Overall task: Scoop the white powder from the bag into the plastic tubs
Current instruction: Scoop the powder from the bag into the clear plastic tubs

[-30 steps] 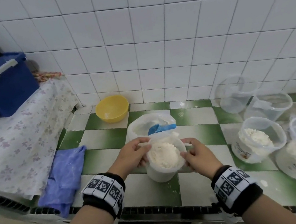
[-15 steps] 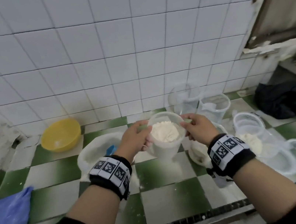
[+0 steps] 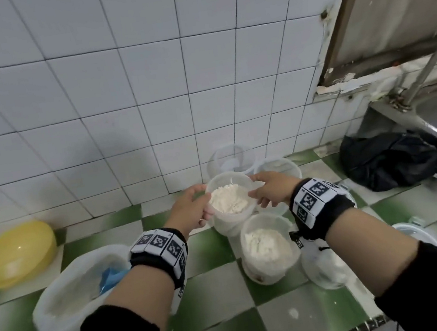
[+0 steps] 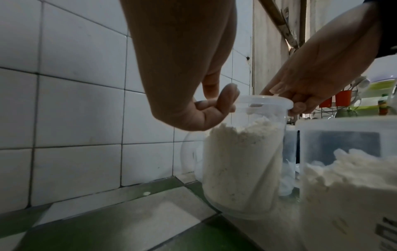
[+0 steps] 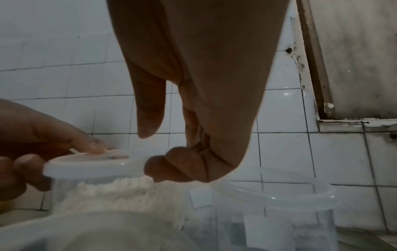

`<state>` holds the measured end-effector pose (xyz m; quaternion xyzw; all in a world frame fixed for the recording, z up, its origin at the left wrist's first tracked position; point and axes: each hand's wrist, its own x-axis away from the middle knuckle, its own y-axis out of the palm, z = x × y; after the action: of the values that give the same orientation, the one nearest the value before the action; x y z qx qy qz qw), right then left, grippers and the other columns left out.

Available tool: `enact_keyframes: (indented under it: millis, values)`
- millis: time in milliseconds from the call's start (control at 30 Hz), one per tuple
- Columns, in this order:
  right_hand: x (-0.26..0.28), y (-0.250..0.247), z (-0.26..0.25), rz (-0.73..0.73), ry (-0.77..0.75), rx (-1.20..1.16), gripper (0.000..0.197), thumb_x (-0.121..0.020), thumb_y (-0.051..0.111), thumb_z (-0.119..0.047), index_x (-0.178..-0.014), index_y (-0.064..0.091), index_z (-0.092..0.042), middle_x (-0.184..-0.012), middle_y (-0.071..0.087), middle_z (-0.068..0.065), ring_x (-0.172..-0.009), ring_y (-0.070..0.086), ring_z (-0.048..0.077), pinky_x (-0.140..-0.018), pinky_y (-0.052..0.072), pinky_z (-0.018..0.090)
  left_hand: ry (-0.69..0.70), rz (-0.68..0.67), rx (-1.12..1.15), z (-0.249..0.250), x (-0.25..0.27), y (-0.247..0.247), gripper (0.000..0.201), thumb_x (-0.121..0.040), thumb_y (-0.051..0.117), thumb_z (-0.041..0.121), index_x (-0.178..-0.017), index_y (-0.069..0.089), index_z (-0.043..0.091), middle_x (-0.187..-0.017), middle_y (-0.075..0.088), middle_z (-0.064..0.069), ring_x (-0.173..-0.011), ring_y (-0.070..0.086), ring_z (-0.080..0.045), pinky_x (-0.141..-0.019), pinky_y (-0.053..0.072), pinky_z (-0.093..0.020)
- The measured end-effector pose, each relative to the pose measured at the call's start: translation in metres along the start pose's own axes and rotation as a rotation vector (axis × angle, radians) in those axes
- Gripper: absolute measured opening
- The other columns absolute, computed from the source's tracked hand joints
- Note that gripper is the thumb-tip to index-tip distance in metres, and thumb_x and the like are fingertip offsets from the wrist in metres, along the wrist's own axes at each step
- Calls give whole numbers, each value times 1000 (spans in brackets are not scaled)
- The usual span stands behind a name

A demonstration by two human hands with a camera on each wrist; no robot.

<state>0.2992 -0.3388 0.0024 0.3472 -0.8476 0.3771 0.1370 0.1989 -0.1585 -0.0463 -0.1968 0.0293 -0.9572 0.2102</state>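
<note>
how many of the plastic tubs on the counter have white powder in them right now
3 for sure: the held tub between both hands, one tub just in front of it, and another tub partly hidden under the right forearm. More may be out of view.

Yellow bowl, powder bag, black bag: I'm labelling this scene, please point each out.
yellow bowl [image 3: 14, 255], head view, inner wall.
powder bag [image 3: 69, 296], head view, inner side of its rolled-down mouth.
black bag [image 3: 390, 158], head view, crumpled top.
</note>
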Motion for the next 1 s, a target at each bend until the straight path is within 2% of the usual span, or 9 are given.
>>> enact_keyframes:
  millis: [167, 233, 300, 400, 533, 633, 767, 933, 1000]
  values:
    - [-7, -6, 8, -60, 27, 81, 60, -93, 56, -28, -145, 30, -17, -87, 62, 1, -71, 58, 10, -58, 40, 22, -46, 11, -33, -8, -15, 13, 23, -97, 57, 22, -120, 58, 24, -71, 63, -7, -53, 51, -11, -49, 43, -23]
    - [-9, -6, 8, -77, 38, 98, 66, -93, 56, -30, -148, 23, -16, -96, 64, 4, -76, 60, 13, -59, 43, 22, -65, 20, -28, -11, -18, 15, 21, -97, 57, 22, -118, 59, 24, -70, 62, -7, -51, 50, -11, -49, 43, -23]
    - [-12, -6, 10, -84, 63, 76, 70, -93, 56, -33, -150, 19, -16, -97, 65, 6, -80, 62, 15, -60, 46, 22, -79, 21, -21, -12, -19, 16, 20, -97, 57, 23, -117, 59, 25, -69, 61, -6, -52, 49, -11, -49, 43, -23]
    - [-15, -9, 14, -49, 100, -3, 66, -93, 56, -31, -148, 23, -17, -96, 66, 7, -79, 64, 16, -60, 49, 24, -82, 25, -24, -12, -19, 16, 20, -96, 59, 25, -116, 61, 26, -70, 62, -4, -53, 50, -11, -50, 43, -23]
    - [-15, -28, 24, 72, 123, -206, 57, -93, 55, -22, -145, 32, -16, -87, 65, 5, -69, 63, 15, -57, 47, 25, -75, 19, -38, -11, -14, 16, 21, -97, 57, 31, -118, 59, 30, -75, 64, -3, -54, 52, -10, -52, 46, -23]
    - [-13, -50, 34, 170, 157, -358, 50, -93, 56, -15, -140, 41, -21, -84, 65, 5, -64, 61, 15, -58, 47, 27, -71, 26, -48, -13, -11, 17, 24, -98, 56, 35, -122, 59, 32, -79, 64, -4, -58, 54, -12, -53, 48, -24]
    - [-13, -79, 47, 265, 204, -385, 51, -93, 56, -12, -140, 41, -27, -78, 62, 6, -61, 56, 15, -56, 45, 27, -68, 35, -53, -13, -11, 18, 24, -98, 55, 35, -122, 59, 32, -78, 63, -3, -61, 55, -13, -55, 50, -25]
    - [-25, -85, 58, 225, 302, -315, 60, -95, 53, -12, -146, 28, -30, -71, 49, 9, -57, 45, 17, -53, 46, 28, -79, 12, -46, -11, -8, 17, 23, -98, 55, 39, -120, 60, 35, -78, 61, -2, -65, 55, -13, -59, 49, -25]
    - [-29, -80, 59, 185, 334, -326, 54, -96, 50, -11, -145, 31, -26, -72, 51, 12, -55, 49, 21, -48, 48, 28, -85, 6, -31, -10, -7, 17, 24, -98, 56, 38, -121, 60, 35, -77, 60, -2, -65, 54, -13, -57, 49, -25]
